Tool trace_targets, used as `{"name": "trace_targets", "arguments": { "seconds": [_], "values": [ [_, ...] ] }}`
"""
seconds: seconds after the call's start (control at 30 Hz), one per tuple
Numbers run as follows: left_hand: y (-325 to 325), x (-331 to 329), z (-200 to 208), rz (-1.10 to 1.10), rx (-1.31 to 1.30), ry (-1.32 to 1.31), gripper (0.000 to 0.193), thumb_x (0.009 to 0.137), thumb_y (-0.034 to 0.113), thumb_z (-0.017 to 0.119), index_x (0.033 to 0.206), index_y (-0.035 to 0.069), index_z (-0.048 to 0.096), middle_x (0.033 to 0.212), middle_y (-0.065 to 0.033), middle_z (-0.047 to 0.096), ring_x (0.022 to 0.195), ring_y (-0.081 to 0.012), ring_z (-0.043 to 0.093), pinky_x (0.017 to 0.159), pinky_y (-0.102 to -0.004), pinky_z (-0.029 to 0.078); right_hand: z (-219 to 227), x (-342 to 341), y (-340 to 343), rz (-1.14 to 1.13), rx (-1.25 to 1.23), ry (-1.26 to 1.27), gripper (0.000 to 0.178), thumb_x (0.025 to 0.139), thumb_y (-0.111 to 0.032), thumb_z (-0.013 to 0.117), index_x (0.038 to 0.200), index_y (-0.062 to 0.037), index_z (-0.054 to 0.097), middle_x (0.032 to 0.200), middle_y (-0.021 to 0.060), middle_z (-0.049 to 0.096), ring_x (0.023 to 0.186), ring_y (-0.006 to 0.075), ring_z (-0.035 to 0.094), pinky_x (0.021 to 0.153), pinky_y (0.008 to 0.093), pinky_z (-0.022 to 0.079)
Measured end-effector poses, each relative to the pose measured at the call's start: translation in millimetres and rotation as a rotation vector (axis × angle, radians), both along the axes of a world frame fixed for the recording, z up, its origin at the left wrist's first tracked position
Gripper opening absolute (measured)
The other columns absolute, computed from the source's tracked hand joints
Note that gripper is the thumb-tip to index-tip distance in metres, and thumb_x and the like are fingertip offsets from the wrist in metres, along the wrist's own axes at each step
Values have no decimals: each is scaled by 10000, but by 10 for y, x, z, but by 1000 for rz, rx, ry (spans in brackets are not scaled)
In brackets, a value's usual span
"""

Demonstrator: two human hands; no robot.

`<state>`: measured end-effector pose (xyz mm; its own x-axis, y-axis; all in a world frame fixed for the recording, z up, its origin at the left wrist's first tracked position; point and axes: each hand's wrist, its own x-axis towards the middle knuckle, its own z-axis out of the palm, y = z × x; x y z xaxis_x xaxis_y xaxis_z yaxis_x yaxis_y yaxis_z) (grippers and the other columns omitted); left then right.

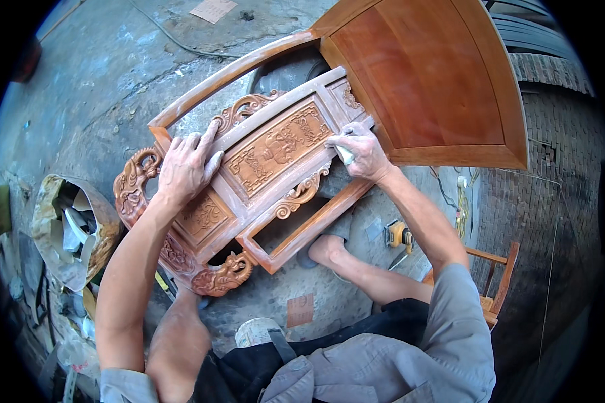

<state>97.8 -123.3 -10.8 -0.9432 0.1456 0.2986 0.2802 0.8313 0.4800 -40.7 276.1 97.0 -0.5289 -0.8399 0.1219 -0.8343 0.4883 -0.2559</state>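
Step in hand, as judged: hand-rubbing the carved wooden frame (275, 149). The frame lies beneath both hands, its central panel between them. Left hand (189, 164): fingers partly spread, resting on the left portion. Right hand (363, 151): pinching 1 pale pad (344, 156) at the right portion. Next move appears to call for even strokes, left hand bracing.

Person wearing a loose, creased grey cloth shirt (363, 359) w/ short sleeves (450, 302), R one ending nr elbow; forearms bare. Black cloth shorts (238, 369) below, plus narrow dk-grey strap (281, 344) at front. L hand (189, 164) & R hand (359, 149) ungloved, pale dust on fingers (207, 139). Lower legs (178, 336) bare.
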Motion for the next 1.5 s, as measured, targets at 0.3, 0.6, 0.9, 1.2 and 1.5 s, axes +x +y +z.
{"name": "trace_targets", "arguments": {
  "seconds": [0.3,0.6,0.9,1.2,1.5],
  "values": [
    [-10,-17,0,6,-4,-4,662,1000,315,699,1586,82,497,1050,-161,670,954,-336,636,923,-437,514,-34,235,-266,53,4,-119,368,709,-73,689,1058,-114,799,934,81,758,1038,312,687,962,430,518],
    [-34,-1,-60,15,7,11,655,1010,331,682,1590,89,495,1045,-165,675,936,-338,640,906,-439,512,-10,269,-393,80,16,-112,394,720,-68,709,1089,-156,818,995,121,748,1078,308,693,955,439,551],
    [-9,8,-41,21,-21,-23,630,1022,348,660,1579,102,500,1040,-164,680,948,-340,657,912,-438,518,7,270,-354,2,52,-268,358,781,-18,713,1102,-129,826,1049,108,758,1037,313,675,966,416,521],
    [22,-8,-46,25,-8,-44,639,1026,366,649,1585,101,489,1053,-165,686,955,-346,654,926,-441,516,158,110,-241,-42,121,-191,345,793,-24,731,1107,-128,828,968,93,752,1049,290,666,973,409,514],
    [-56,52,-77,34,1,-37,661,1028,377,650,1603,104,472,1041,-165,687,952,-351,646,930,-455,516,-87,641,-896,233,11,-185,396,721,-62,768,1100,-167,813,1004,82,756,1100,285,673,988,423,525]
  ]
}}
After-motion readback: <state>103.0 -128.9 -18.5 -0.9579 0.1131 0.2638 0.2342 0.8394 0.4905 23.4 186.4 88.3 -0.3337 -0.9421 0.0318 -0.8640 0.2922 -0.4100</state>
